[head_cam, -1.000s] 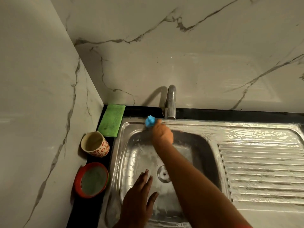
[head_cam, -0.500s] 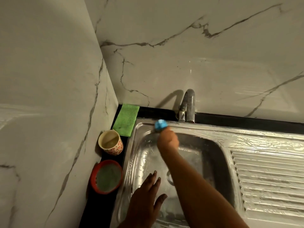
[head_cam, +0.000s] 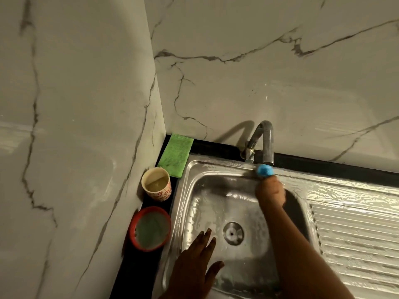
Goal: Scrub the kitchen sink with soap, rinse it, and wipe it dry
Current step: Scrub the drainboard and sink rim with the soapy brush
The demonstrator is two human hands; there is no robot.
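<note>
My right hand [head_cam: 269,193] grips a small blue scrubber [head_cam: 263,170] at the stainless steel sink's [head_cam: 186,190] far rim. My left hand [head_cam: 194,264] is open, fingers straight, over its near left side.

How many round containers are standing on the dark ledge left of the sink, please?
2. A patterned cup stands just in front of the green cloth; a red-rimmed bowl sits nearer the person. The ledge continues out of frame, so more may be unseen.
</note>
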